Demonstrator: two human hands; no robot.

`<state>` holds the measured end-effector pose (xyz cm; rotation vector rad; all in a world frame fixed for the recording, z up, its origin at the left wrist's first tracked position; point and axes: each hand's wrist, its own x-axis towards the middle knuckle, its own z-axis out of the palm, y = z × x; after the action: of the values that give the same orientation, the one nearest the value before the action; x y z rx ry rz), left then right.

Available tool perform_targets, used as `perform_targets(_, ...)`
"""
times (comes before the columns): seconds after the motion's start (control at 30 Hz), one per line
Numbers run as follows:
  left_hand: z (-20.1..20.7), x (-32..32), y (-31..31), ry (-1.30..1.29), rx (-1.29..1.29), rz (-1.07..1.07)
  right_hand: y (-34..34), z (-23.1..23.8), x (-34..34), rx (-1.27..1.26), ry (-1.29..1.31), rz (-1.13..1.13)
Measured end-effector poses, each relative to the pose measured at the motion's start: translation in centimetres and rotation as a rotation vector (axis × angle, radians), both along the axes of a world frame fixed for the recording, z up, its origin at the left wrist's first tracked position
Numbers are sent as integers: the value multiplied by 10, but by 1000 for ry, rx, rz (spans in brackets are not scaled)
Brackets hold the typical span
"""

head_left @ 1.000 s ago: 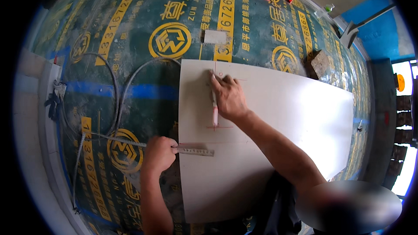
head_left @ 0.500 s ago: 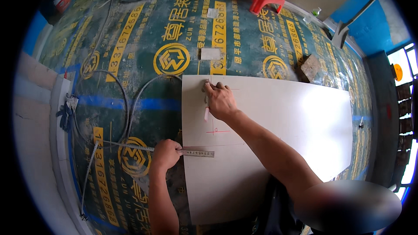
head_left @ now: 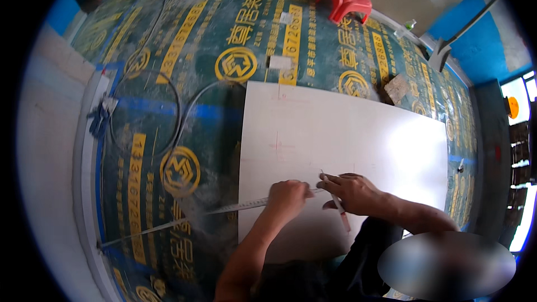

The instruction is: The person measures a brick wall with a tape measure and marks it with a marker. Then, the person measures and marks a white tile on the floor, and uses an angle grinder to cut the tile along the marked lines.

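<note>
The left hand (head_left: 290, 197) is over the near part of a large white panel (head_left: 313, 123), its grip curled around a measuring tape (head_left: 240, 207). The tape runs left past the panel's edge and across the floor; its graduations are too small to read. The right hand (head_left: 361, 196), just right of the left, has its grip around a slim pen (head_left: 343, 221), whitish with a reddish end, held slanting over the panel. Fine red lines (head_left: 277, 145) are drawn on the panel's left part, with a small handwritten sign at the far left corner. The panel lies on a dark green floor covering (head_left: 210, 114) printed in yellow: big characters, bars carrying dark digits, and round emblems (head_left: 236, 65) framing an angular figure. Farther right lie a rough block (head_left: 396, 89) and, beyond it, a red stool (head_left: 344, 3).
</note>
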<state>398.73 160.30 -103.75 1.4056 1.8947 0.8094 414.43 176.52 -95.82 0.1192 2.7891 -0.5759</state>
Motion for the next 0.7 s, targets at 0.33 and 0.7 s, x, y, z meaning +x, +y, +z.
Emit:
perform_targets(0.33, 40, 102, -21, -3, -213, 29, 70, 21, 126, -237, -102, -108)
perform_targets(0.7, 98, 192, 34, 375, 89, -55, 70, -2, 313, -383, 171, -404)
